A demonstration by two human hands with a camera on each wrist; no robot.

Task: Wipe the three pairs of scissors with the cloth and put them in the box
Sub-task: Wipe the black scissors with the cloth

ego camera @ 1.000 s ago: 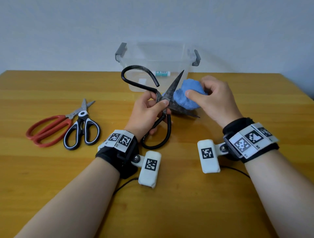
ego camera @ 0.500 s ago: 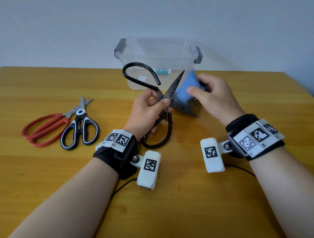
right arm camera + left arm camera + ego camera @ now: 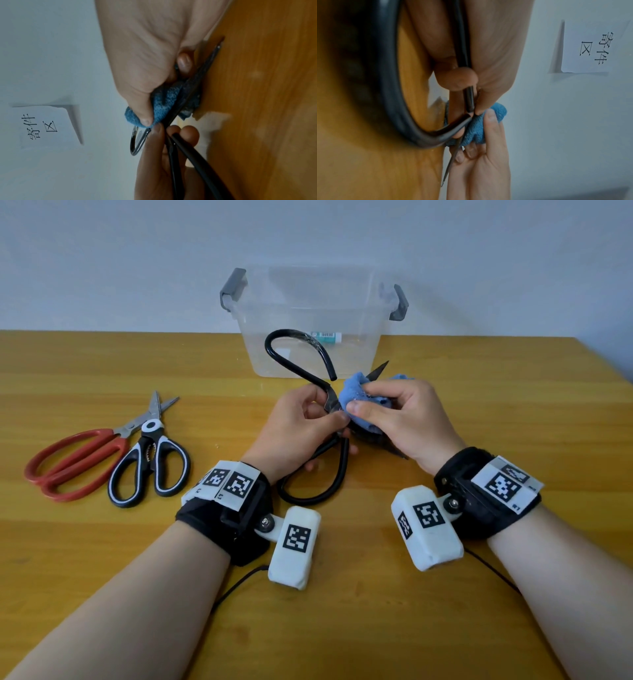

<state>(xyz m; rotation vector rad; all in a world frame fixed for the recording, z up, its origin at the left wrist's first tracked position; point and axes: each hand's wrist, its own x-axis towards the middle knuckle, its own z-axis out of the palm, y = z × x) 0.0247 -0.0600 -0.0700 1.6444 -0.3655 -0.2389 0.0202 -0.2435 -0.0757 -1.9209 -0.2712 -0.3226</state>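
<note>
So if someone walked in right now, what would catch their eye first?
Probably the black scissors at the table's centre, held by the left hand while the right hand pinches a blue cloth on the blades. Then the red scissors and black-and-white scissors lying to the left, and the clear box behind.

The person is wearing a black wrist strap (image 3: 219,518) on the left forearm and another black wrist strap (image 3: 479,505) on the right. White panels bearing black square-patterned markers are sitting on each strap. A white padded camera block (image 3: 294,547) is hanging from a screwed bracket, trailing a thin black cable (image 3: 236,587). Both forearms are showing bare, without sleeves.
</note>
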